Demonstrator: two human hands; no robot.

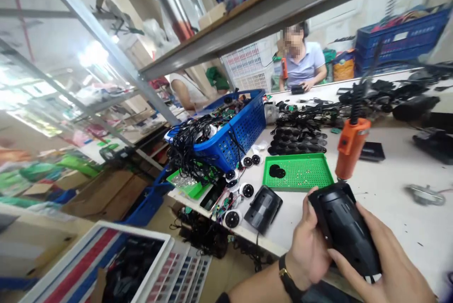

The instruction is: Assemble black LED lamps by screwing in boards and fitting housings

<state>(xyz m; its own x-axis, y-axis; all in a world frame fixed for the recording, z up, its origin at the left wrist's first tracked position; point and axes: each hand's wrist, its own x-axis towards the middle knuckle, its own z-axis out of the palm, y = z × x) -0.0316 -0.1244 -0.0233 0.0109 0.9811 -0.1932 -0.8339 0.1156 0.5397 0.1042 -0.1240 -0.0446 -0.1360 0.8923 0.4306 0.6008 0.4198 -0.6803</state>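
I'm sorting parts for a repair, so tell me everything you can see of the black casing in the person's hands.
The black plastic casing is a rounded, elongated shell with a smooth, slightly glossy surface, narrowing toward its lower end. It is tilted above the white workbench, gripped along its sides by the left hand and the right hand. Its hidden side cannot be seen.

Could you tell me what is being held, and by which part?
A black plastic housing, gripped along both long sides by the left hand and right hand.
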